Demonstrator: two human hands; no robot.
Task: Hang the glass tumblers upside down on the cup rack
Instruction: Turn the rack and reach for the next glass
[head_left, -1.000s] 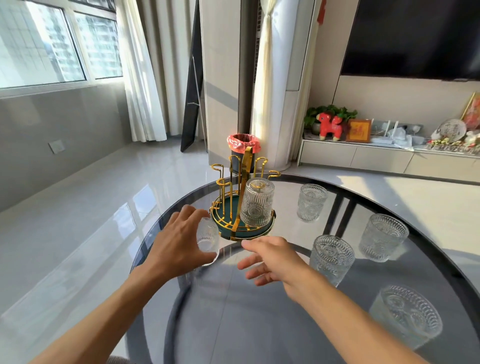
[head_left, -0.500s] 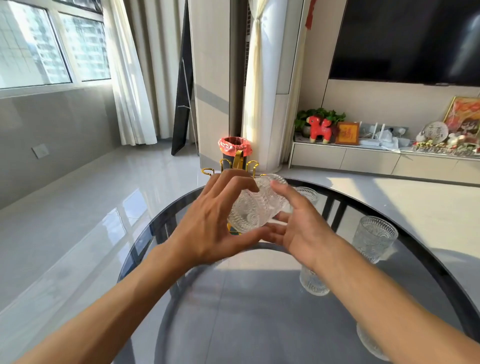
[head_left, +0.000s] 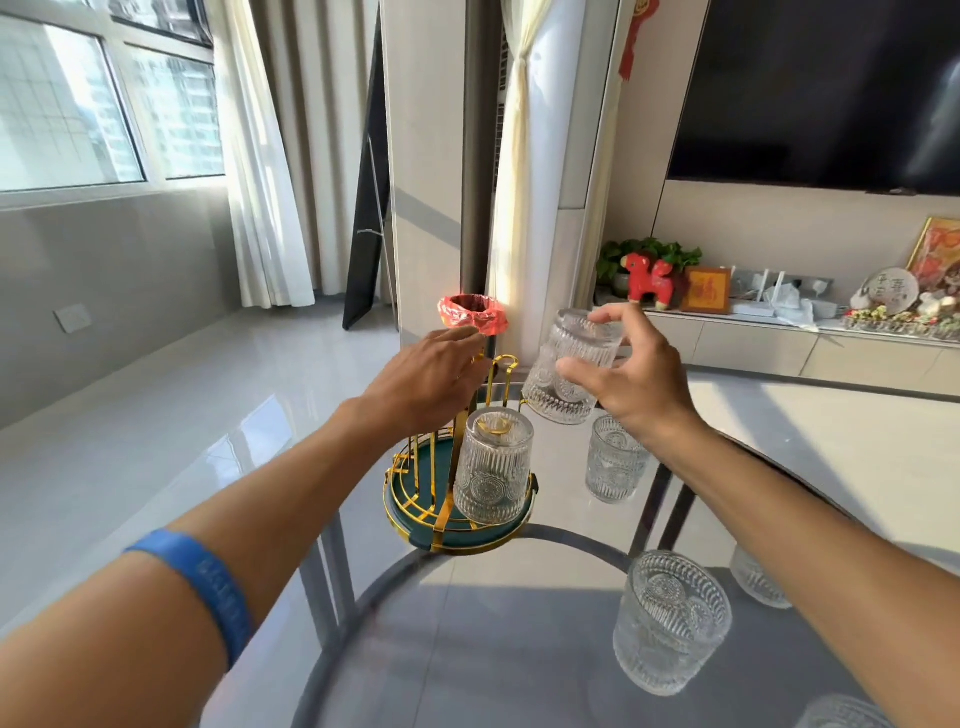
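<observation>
from the head view, our right hand (head_left: 631, 382) grips a tumbler (head_left: 571, 366) upside down, fingers on its base and side, mouth tilted down and toward the rack. it is in the air, just right of the rack's upper hooks and not yet on one.

our left hand (head_left: 426, 379) sits at the top of the rack (head_left: 452, 499), fingers over the gold hooks. we cannot tell whether it is clasping a hook or only resting there. a blue band (head_left: 202, 579) circles the left forearm.

the rack stands on the glass table (head_left: 467, 649) near its far edge, with gold wires rising from a green round tray. one hung tumbler (head_left: 493, 465) is already upside down on a front hook, its mouth near the tray.

more tumblers stand upright on the table: one (head_left: 613, 457) just right of the rack, below the right wrist, one (head_left: 670, 621) near us, one (head_left: 756, 584) partly hidden by the right forearm, and one (head_left: 841, 714) cut off by the bottom edge.

beyond the table, a bin with a red bag (head_left: 472, 314) stands on the floor.
</observation>
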